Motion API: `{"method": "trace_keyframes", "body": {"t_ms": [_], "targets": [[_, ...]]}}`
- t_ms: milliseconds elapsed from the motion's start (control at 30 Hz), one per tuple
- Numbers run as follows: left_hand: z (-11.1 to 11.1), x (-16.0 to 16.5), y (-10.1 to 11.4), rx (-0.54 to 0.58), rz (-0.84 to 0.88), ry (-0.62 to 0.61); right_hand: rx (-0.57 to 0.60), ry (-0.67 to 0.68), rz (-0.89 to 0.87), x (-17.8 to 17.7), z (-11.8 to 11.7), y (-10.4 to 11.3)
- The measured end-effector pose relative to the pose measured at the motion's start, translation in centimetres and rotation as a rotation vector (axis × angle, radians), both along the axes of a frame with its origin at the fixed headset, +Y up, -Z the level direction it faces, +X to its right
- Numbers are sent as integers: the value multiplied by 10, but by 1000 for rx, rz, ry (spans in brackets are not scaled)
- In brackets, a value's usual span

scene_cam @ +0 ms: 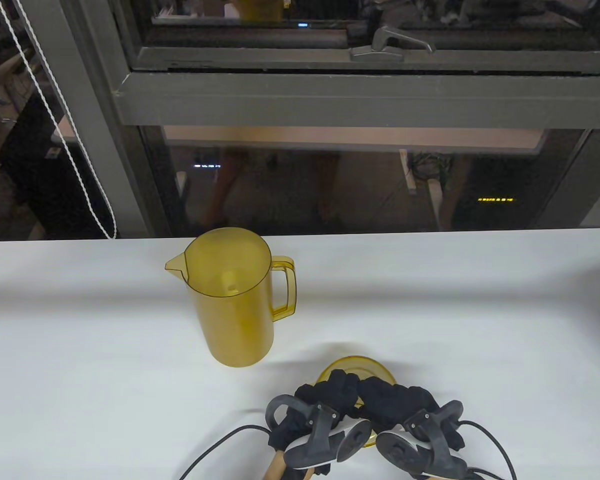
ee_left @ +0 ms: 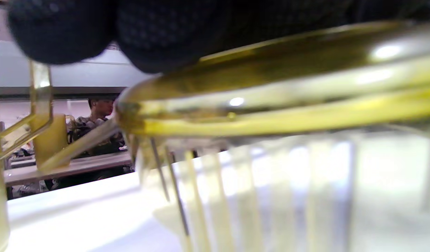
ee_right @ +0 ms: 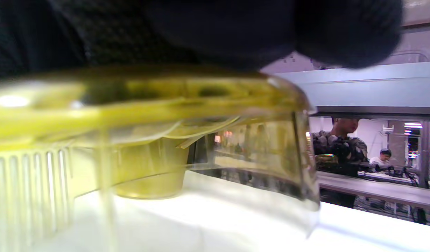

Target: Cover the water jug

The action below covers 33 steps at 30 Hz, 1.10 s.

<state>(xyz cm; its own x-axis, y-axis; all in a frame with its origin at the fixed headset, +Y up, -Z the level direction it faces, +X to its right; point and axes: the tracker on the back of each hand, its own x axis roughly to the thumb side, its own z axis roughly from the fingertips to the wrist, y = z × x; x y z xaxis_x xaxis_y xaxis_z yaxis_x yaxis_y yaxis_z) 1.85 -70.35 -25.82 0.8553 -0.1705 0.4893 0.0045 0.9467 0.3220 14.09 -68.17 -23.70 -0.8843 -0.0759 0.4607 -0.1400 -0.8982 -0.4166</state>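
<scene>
Fingers of both gloved hands curl over the top of the yellow lid (scene_cam: 354, 366) at the bottom centre of the table view: the left hand (scene_cam: 314, 406) holds its left side, the right hand (scene_cam: 399, 403) its right side, fingertips meeting over the middle. In the left wrist view, dark fingertips (ee_left: 155, 38) press on the lid's upper face, with its clear slotted skirt below; whether the lid touches the surface cannot be told.

Surface and room: a white table (scene_cam: 480, 310) fills the lower half of the table view, set against a dark-framed window (scene_cam: 330, 95) with a latch handle (scene_cam: 390, 45) at top centre and a white cord (scene_cam: 70, 145) hanging at upper left. The glass reflects a lit room with people.

Orientation: the water jug (scene_cam: 232, 300) stands upright and uncovered at centre left, long axis vertical, spout toward the frame's left, handle toward the right. It sits above and left of the lid, apart from it.
</scene>
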Motion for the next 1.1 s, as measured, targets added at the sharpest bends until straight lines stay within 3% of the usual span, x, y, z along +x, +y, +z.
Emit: {"method": "trace_keyframes", "body": {"t_ms": [233, 400, 533, 700, 833, 1100], "targets": [[-2, 24, -5, 28, -275, 21, 1, -13, -91, 21, -1, -2], [-5, 3, 9, 34, -304, 96, 39, -48, -136, 37, 1, 0], [-4, -22, 42, 37, -314, 164, -46, -86, -113, 45, -8, -10], [-4, -53, 96, 50, -253, 215, -272, -129, -54, 46, -22, -32], [-8, -69, 142, 38, -206, 240, -375, -147, -35, 48, -28, -43], [-40, -89, 212, 22, -196, 284, -389, -170, -5, 49, -29, -50]]}}
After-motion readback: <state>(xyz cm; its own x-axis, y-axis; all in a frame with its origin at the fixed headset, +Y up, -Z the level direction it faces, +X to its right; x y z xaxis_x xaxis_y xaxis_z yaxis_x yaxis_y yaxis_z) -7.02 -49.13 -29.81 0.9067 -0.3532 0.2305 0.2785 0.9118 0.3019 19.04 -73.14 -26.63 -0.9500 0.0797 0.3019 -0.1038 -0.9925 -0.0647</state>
